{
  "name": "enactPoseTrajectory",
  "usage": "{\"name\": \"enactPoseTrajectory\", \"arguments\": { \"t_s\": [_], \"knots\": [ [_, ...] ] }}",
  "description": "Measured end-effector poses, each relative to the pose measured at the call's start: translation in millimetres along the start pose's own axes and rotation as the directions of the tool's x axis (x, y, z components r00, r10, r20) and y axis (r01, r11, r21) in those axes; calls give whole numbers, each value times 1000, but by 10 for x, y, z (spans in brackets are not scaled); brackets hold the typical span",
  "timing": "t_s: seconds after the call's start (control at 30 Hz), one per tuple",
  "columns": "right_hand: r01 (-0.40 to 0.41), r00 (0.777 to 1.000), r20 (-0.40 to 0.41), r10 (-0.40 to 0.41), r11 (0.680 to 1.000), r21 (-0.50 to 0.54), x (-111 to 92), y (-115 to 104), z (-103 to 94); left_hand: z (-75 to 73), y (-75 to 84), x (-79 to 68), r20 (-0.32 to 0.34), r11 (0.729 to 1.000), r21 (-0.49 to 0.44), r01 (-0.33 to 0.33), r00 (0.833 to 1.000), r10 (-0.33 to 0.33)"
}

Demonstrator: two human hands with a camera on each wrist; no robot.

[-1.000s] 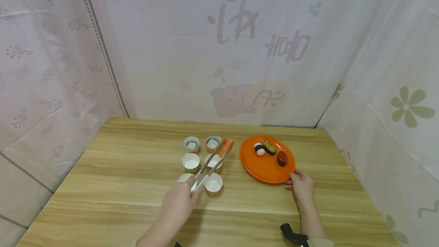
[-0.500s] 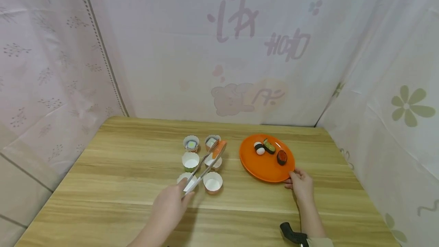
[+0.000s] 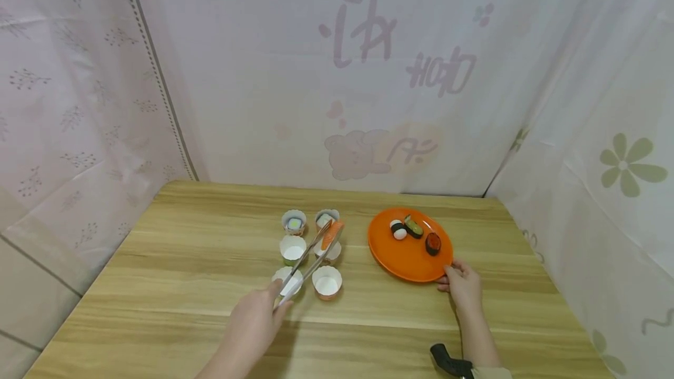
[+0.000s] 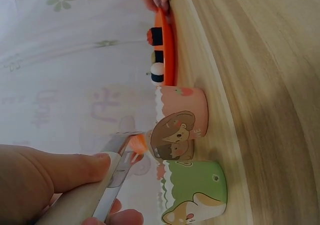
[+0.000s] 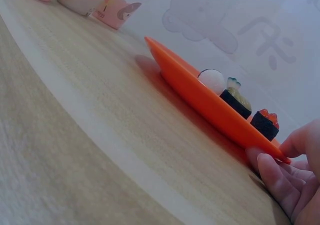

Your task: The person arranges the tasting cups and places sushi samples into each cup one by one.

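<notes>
My left hand (image 3: 255, 317) grips a pair of metal tongs (image 3: 316, 263), thumb on one arm. Between the tong tips is an orange piece of salmon sushi (image 3: 332, 234), over the middle cup (image 3: 333, 255) of the right-hand column; the left wrist view shows the sushi (image 4: 137, 143) at the cup rims. Whether it touches the cup I cannot tell. At the right, my right hand (image 3: 464, 288) pinches the near right rim of an orange plate (image 3: 392, 256). On the plate lie a white piece with a black band (image 3: 398, 229), a green-topped piece (image 3: 413, 226) and a red-topped piece (image 3: 433, 243).
Paper cups stand in two columns. The back left cup (image 3: 293, 222) and back right cup (image 3: 327, 219) hold sushi pieces; the front right cup (image 3: 327, 283) shows a bare white inside. A wooden table (image 3: 174, 285) lies beneath, with a patterned curtain (image 3: 253, 104) behind.
My left hand has moved left and toward me, bringing the tongs and salmon sushi from beside the plate to over the middle right cup. The right hand and plate have stayed put.
</notes>
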State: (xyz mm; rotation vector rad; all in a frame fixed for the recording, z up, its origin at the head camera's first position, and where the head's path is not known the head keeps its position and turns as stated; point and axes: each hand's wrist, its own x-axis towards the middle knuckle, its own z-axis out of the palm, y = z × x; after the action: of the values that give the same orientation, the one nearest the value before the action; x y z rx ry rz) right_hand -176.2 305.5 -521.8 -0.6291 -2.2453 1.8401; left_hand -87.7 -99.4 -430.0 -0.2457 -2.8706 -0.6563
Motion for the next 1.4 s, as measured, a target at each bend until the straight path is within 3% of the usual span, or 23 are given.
{"name": "enactPoseTrajectory", "arguments": {
  "t_s": [0.37,0.63,0.8,1.03,1.4],
  "knots": [
    [4,1000,1,-4,1000,-14,-15,16,-4,52,-49,-25,-2,1000,5,-10,1000,10],
    [2,1000,-12,-2,1000,-6,-19,22,7,74,-73,-48,45,999,-40,8,999,-7],
    [6,1000,-22,-6,1000,2,-25,25,12,84,-81,-64,24,999,-35,-11,1000,12],
    [2,1000,-17,-2,1000,13,-20,19,14,65,-85,-90,50,998,-61,32,998,-28],
    [11,1000,-18,-10,1000,13,-1,28,8,30,-98,-95,37,998,-59,36,999,-33]
  ]
}}
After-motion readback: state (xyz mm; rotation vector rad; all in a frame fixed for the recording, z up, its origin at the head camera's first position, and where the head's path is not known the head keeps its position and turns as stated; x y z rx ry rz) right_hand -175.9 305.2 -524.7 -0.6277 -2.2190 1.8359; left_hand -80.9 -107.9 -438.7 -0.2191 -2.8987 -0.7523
